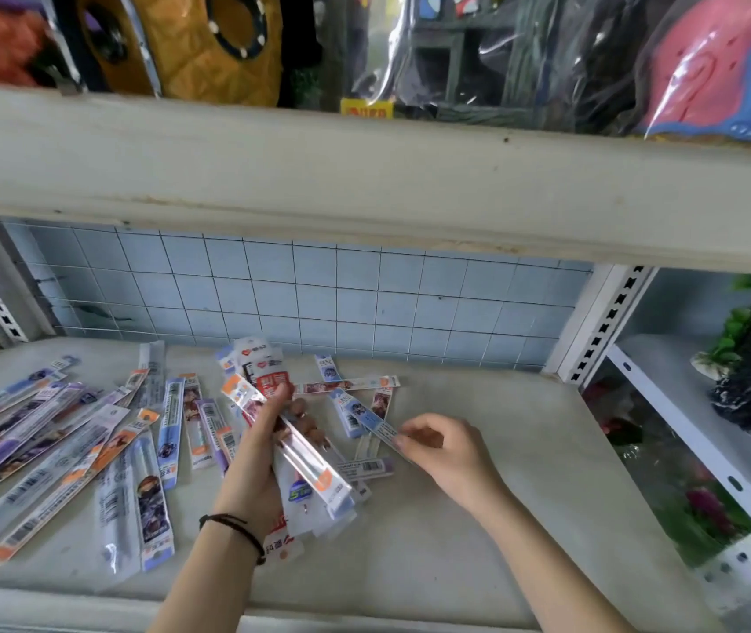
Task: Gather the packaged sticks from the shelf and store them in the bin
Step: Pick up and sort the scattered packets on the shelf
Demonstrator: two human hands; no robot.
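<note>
**shelfie_22:** Cream metal shop shelf (478,450) with blue tiles (319,290) behind a wire grid, and packaged sticks all over it. Most of the loose ones (67,440) lie fanned over the left half, out to the left edge. A few more sit mid-shelf toward the back edge. There's no bin anywhere in shot, so nothing's stored as far as I can see.

**tidy_tom:** What are the hands doing?

**shelfie_22:** The left hand (259,450) is wrapped round a fat bundle (314,472) of packs, with the bundle poking out both ends of the fist. The right hand (437,443) is pinching the near end of one blue pack (373,420) between thumb and fingertips, just right of the bundle. The pack's far end lies over other packs.

**tidy_tom:** Then I'd worry about the bundle. It's slick plastic sleeves of different lengths in one fist. Stuff another in and I'd guess the bottom ones slide out toward the front edge.

**shelfie_22:** Yeah, and that end-pinch looks weak. The pack could swivel, or drag the ones under it along. And with the bin out of view, the carry over is where I'd expect drops. That left pile is also easy to leave a straggler in, since the clear sleeves barely show against the shelf.
</note>
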